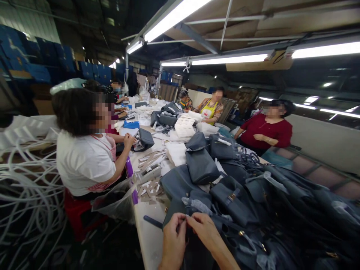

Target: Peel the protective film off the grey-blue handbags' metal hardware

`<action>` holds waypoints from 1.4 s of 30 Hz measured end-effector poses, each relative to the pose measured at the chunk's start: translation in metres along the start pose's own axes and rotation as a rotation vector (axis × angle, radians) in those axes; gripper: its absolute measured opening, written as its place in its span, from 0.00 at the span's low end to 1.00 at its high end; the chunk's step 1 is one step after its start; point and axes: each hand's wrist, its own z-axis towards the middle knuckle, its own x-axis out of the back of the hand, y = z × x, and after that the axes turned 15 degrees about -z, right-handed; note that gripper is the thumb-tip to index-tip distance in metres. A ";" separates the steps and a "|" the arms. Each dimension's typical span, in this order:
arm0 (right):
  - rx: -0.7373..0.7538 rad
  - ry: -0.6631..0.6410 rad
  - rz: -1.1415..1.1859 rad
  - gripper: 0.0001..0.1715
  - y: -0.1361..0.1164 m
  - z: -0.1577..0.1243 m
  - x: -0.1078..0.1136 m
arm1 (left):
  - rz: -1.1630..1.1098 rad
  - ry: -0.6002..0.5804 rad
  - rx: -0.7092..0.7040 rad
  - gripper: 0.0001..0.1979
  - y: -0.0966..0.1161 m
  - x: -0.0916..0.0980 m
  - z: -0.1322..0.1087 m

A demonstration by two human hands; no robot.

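Both my hands meet low in the view, at the near edge of a long worktable (147,232). My left hand (174,238) is closed, its fingertips pinching something small on a dark grey-blue handbag (197,255). My right hand (204,228) is closed too, its fingers pressed against the same spot from the right. What they pinch is too small to make out. A heap of grey-blue handbags (239,202) lies just beyond and to the right of my hands.
A person in a white shirt (84,157) sits at the table's left, handling a bag. Other people sit along the far right side. White pouches (184,127), paper strips (149,176) and a clear plastic bag (115,198) lie about. White cords (28,187) pile up at left.
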 end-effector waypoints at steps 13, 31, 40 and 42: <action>-0.174 -0.163 0.462 0.27 0.005 -0.015 -0.016 | -0.325 0.106 0.387 0.14 0.026 0.004 -0.009; -0.187 -0.122 0.911 0.26 -0.001 -0.022 -0.021 | -0.384 0.118 0.398 0.18 0.028 0.002 -0.013; -0.093 -0.243 1.047 0.34 -0.004 -0.023 -0.022 | -0.490 0.072 0.607 0.20 0.025 0.007 -0.012; -0.078 -0.259 1.032 0.32 -0.004 -0.023 -0.023 | -0.495 0.072 0.563 0.20 0.025 0.007 -0.014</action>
